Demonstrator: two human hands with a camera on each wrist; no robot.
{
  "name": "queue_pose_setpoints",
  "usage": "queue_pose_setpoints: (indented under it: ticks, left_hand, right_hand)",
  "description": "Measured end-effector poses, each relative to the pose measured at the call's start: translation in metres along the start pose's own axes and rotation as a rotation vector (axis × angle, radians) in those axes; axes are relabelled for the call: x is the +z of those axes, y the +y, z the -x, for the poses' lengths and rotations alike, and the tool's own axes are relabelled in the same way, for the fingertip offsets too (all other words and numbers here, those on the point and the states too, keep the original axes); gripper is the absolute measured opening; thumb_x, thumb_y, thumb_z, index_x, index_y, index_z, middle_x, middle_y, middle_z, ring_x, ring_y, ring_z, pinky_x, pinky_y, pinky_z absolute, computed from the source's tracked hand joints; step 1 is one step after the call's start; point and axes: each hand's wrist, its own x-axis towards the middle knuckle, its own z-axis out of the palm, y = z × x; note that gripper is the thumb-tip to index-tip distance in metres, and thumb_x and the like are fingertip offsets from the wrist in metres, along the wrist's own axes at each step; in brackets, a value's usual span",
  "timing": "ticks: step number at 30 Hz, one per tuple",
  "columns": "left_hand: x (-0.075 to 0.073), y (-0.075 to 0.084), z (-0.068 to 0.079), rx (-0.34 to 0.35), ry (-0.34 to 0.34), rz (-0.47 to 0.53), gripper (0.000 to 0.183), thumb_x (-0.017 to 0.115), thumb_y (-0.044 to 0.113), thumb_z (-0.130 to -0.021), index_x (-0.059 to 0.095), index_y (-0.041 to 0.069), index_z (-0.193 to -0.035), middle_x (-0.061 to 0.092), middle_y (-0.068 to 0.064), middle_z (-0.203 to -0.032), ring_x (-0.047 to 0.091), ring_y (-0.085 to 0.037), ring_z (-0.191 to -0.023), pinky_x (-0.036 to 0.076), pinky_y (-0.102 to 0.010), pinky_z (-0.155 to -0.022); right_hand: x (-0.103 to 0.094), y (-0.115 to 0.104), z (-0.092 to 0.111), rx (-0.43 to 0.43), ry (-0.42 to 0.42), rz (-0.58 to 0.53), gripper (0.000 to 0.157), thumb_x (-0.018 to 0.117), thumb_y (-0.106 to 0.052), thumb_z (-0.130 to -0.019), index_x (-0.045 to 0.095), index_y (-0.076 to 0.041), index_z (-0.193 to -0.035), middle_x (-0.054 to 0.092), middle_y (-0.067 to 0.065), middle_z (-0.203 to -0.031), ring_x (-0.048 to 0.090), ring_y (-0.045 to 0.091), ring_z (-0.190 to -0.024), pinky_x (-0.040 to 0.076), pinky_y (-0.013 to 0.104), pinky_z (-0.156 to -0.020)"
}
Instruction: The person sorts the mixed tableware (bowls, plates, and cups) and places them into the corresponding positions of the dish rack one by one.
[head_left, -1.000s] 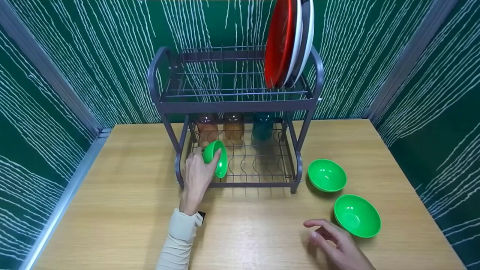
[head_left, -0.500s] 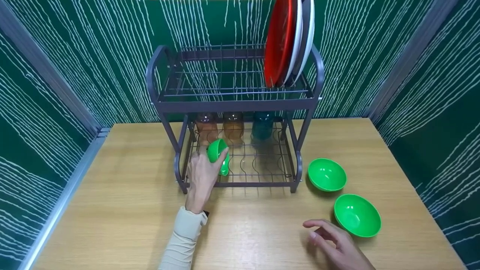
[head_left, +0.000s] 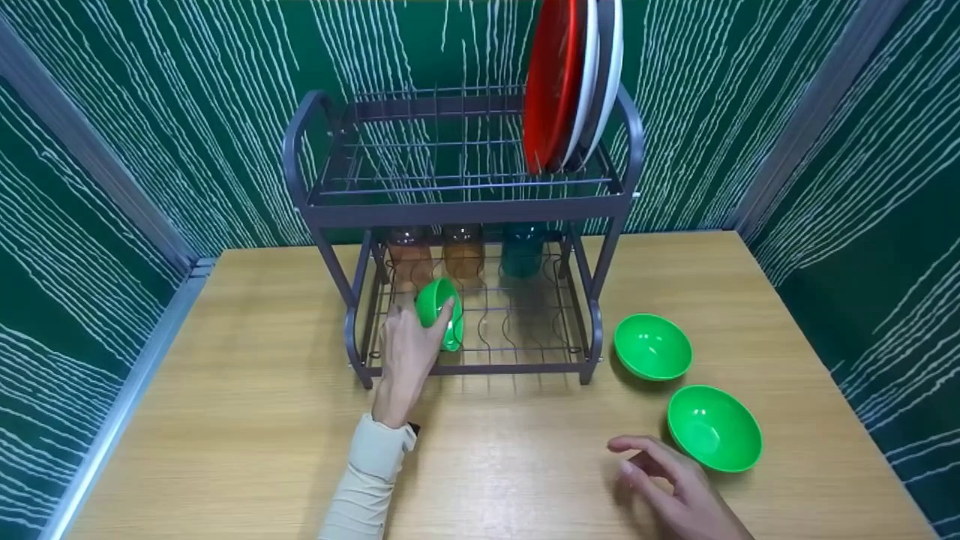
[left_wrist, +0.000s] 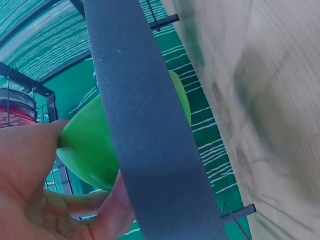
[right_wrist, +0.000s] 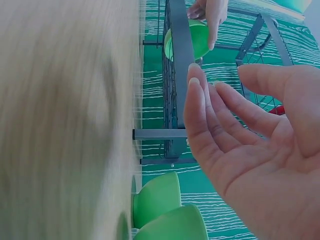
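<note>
My left hand (head_left: pixel 409 341) pinches a green bowl (head_left: pixel 430 300) between thumb and fingers, at the left part of the dish rack's lower tier (head_left: pixel 517 368). The bowl stands tilted on its side, its opening turned to the right. In the left wrist view the rack's dark front bar (left_wrist: pixel 150 120) hides the middle of that bowl (left_wrist: pixel 90 142). My right hand (head_left: pixel 675 484) is held low over the table with loosely bent fingers and nothing in them. Beside it lies a green bowl (head_left: pixel 715 429), upright, with another green bowl (head_left: pixel 653 347) just behind, right of the rack.
Orange (head_left: pixel 410 259), amber (head_left: pixel 463 255) and teal (head_left: pixel 523 251) glasses stand at the back of the lower tier. Red (head_left: pixel 551 90) and white plates lean upright at the upper tier's right end. Green walls with white streaks enclose the wooden table (head_left: pixel 225 420).
My left hand has shifted slightly to the right with the bowl, which has turned a little in the rack. The right hand and the two bowls on the table have stayed put.
</note>
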Motion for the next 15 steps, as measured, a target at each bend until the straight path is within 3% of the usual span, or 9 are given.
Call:
queue_pose_setpoints:
  ticks: [3,7,15]
  left_hand:
    - [0.000,0.001,0.000,0.003,0.003,0.023,0.058,0.074,0.043,-0.094,0.061,-0.008,-0.120,0.063,-0.018,-0.085,0.067,-0.028,-0.066,0.054,-0.038,-0.051]
    - [0.000,0.002,0.000,-0.020,-0.013,0.041,0.059,0.073,0.045,-0.095,0.061,-0.009,-0.116,0.062,-0.016,-0.083,0.065,-0.026,-0.063,0.053,-0.035,-0.049]
    - [-0.001,0.002,0.001,-0.053,-0.048,0.042,0.061,0.072,0.049,-0.095,0.059,-0.007,-0.116,0.061,-0.014,-0.084,0.062,-0.023,-0.063,0.051,-0.033,-0.051]
  right_hand:
    - [-0.001,-0.001,0.001,-0.042,0.067,0.017,0.030,0.064,-0.026,-0.103,0.065,-0.011,-0.129,0.068,0.004,-0.127,0.067,0.022,-0.108,0.054,0.024,-0.092]
    - [-0.004,-0.004,0.003,-0.033,0.177,0.006,0.028,0.067,-0.020,-0.102,0.066,-0.010,-0.129,0.069,0.003,-0.122,0.067,0.017,-0.102,0.054,0.024,-0.091]
    - [-0.015,-0.005,0.004,0.011,0.330,0.076,0.034,0.062,-0.032,-0.104,0.063,-0.013,-0.132,0.068,0.000,-0.124,0.063,0.010,-0.108,0.051,0.017,-0.092]
